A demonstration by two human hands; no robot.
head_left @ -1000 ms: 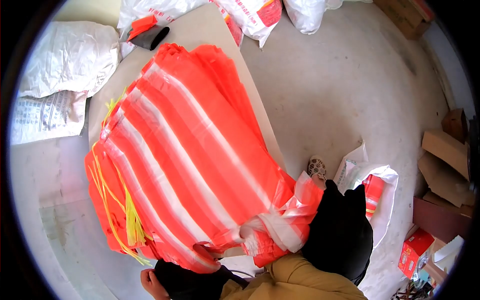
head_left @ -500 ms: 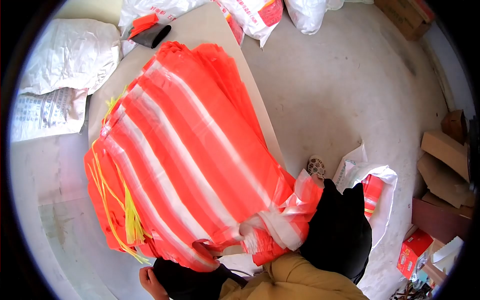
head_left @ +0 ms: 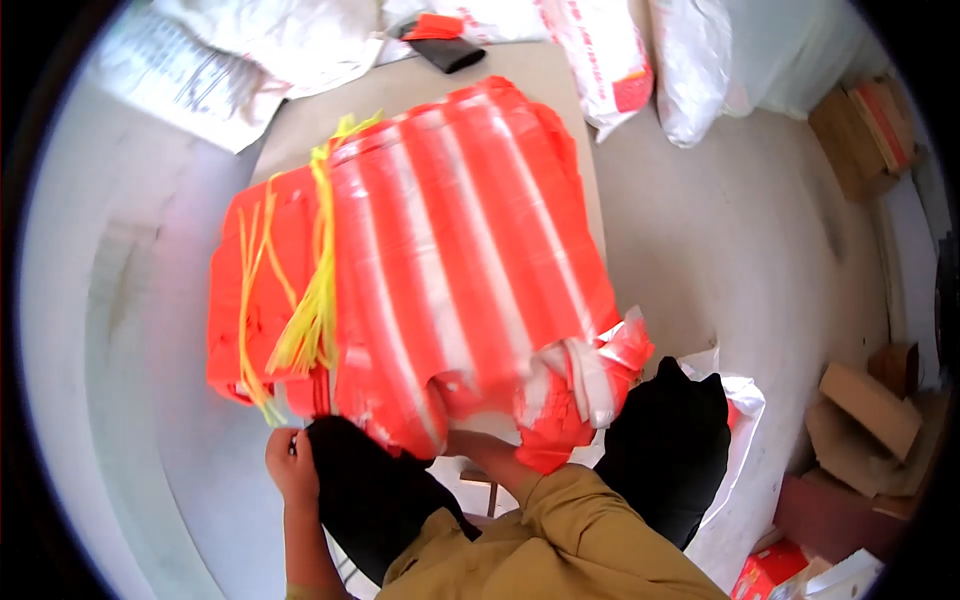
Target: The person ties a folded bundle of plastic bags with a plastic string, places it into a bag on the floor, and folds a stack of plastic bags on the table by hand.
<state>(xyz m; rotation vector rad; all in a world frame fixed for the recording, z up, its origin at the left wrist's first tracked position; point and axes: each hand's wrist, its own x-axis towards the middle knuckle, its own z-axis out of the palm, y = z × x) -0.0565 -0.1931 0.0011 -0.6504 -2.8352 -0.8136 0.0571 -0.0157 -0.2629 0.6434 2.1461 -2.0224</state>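
A thick stack of red-and-white striped plastic bags (head_left: 450,230) lies before me, its crumpled handles hanging over the near edge toward my lap. My left hand (head_left: 291,462) is beside my left knee, just below a red bundle (head_left: 275,270), with its fingers curled in; a small dark spot shows at the fingers, too small to name. Yellow ties (head_left: 318,290) trail over the bundle and along the stack's left side. My right forearm (head_left: 495,458) reaches left under the bag handles. The right hand's fingers are hidden there, by the handles and my leg.
The stack rests on a beige tabletop (head_left: 400,85). Beyond are a black-and-red object (head_left: 445,45) and white sacks (head_left: 600,60). An open white sack (head_left: 745,400) stands beside my right knee. Cardboard boxes (head_left: 870,420) are at the right, and another box (head_left: 865,135) farther back.
The view has shifted, so the stack appears more upright and farther right. My left hand is higher in view with its forearm showing. My right forearm has come into sight beneath the handles.
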